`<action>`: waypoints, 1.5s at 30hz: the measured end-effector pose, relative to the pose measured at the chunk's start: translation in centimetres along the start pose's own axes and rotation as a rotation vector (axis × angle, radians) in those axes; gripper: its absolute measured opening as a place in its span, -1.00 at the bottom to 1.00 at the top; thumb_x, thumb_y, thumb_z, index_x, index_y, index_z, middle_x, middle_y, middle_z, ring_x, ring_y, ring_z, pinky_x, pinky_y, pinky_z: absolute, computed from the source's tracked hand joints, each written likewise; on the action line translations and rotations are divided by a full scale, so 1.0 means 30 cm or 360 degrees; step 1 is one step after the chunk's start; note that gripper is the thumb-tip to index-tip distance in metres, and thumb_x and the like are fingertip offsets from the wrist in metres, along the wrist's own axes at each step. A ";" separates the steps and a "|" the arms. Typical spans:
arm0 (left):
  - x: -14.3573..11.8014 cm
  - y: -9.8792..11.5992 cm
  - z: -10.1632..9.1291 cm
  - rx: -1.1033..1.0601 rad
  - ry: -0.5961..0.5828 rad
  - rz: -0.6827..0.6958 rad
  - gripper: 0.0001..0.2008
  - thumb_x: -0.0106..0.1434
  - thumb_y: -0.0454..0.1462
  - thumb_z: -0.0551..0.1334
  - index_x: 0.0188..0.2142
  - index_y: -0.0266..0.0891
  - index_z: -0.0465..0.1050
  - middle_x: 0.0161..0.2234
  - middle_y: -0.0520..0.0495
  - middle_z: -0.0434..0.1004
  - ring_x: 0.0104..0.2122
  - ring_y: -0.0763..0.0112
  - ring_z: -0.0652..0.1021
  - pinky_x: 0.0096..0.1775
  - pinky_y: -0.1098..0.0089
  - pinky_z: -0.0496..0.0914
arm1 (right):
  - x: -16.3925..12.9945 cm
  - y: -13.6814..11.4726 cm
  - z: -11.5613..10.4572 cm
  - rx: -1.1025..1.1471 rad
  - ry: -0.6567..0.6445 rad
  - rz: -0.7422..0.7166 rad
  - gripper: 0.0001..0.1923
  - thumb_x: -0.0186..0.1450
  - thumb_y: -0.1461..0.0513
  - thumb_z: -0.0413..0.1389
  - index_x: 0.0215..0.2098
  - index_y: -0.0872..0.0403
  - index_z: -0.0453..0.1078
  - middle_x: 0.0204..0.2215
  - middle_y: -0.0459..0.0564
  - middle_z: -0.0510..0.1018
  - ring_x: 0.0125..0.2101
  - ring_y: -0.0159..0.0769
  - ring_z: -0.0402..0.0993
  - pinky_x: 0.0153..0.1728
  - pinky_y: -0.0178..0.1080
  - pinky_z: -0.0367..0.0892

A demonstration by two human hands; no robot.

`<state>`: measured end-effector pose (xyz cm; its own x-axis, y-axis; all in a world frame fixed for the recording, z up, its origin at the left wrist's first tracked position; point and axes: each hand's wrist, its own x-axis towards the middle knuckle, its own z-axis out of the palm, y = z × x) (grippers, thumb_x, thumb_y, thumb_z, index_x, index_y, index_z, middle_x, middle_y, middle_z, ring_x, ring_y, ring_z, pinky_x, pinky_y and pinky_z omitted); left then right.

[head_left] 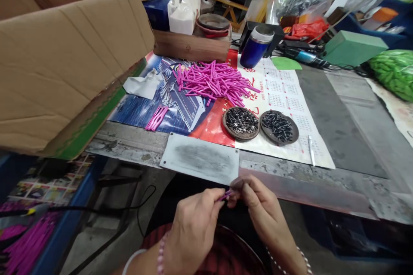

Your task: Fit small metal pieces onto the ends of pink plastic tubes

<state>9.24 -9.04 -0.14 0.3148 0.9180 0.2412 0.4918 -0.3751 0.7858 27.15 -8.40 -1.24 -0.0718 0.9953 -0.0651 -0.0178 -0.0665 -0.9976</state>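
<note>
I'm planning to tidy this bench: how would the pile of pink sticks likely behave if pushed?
The pile of pink sticks would probably spread rather than move as one, since the pieces lie loose and crisscrossed. Individual sticks look fairly stiff: those jutting out appear straight. Some may slide easily, as the printed sheet beneath looks smooth.

slanted magenta stick (226, 195), seemingly single, between left hand (196, 220) and right hand (265, 209)
</note>
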 end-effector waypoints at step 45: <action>0.077 -0.098 -0.037 -0.2290 -0.0562 -0.1515 -0.73 0.19 -0.16 0.41 -0.30 -0.33 0.47 -0.58 0.00 0.53 -0.78 0.74 0.19 -0.70 0.61 -0.03 | 0.048 -0.032 0.035 -0.0113 -0.0037 0.0276 -0.64 0.43 -0.01 0.13 -0.37 0.08 0.40 -0.55 -0.14 0.49 -0.59 -0.45 0.44 -0.48 -0.42 0.35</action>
<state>7.62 -5.68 -1.25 0.6113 0.5884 -0.5292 -0.3878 0.8057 0.4478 26.02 -6.99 -0.36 -0.0907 0.9674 -0.2364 0.0675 -0.2309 -0.9706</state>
